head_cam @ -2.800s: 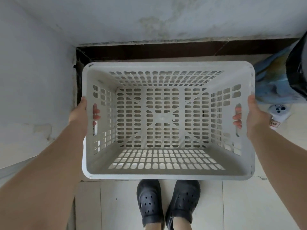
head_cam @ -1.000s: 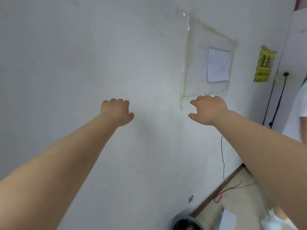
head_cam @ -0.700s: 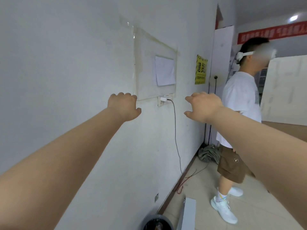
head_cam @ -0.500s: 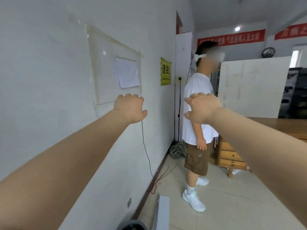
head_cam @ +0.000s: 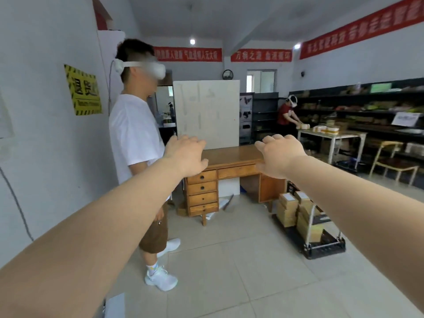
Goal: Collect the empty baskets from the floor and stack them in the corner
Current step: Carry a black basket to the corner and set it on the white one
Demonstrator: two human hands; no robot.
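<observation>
Floor (head_cam: 263, 271) lay open ahead, with no baskets showing on it (none anywhere in view), so progress could not be judged. Bystander (head_cam: 135, 143) crowded its left edge, loaded cart (head_cam: 309, 223) its right. Left hand (head_cam: 187, 157) and right hand (head_cam: 278, 154) hung loosely curled, holding nothing.

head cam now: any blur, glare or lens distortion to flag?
Head view: strong wide-angle stretch, both forearms balloon toward the corners; left hand and right hand slightly soft, empty; ceiling lights blow out into small glare spots; red banners unreadable from blur; bystander's face is blurred.
</observation>
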